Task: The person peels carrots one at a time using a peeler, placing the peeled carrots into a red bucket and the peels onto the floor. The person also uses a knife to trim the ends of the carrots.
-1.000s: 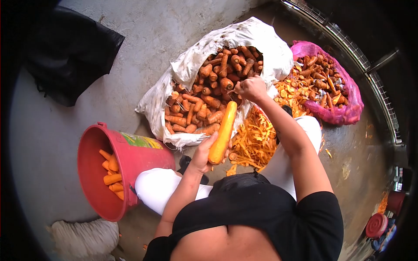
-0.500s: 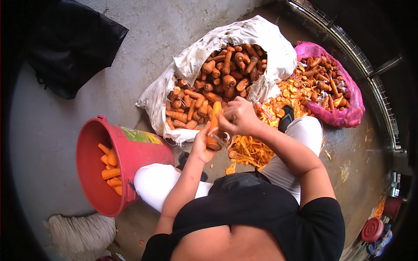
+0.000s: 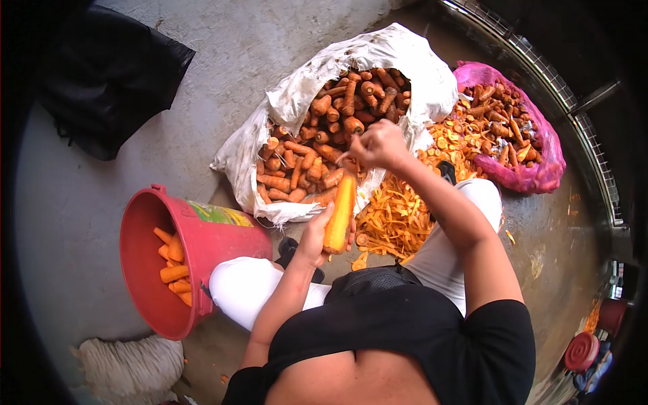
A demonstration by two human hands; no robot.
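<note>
My left hand (image 3: 316,236) is wrapped round the lower part of a carrot (image 3: 339,214), whose visible side is peeled to bright orange. The carrot is tilted, its upper end pointing away from me. Just beyond that end is my right hand (image 3: 379,145), closed on a peeler (image 3: 348,160) that is blurred and mostly hidden by the fingers. Behind both hands a white sack (image 3: 297,94) lies open, full of unpeeled carrots (image 3: 331,128). Orange peelings (image 3: 395,212) are heaped on the floor beneath my right forearm.
At left a tilted red bucket (image 3: 229,233) holds several peeled carrots (image 3: 174,260). A pink bag (image 3: 540,177) of carrot pieces stands at far right. Black cloth (image 3: 115,74) hangs by the wall, and a pale sack (image 3: 131,368) lies at lower left.
My right hand has moved up and away from me, past the carrot's far end. The carrot has turned in my left hand and shows a brighter, peeled side.
</note>
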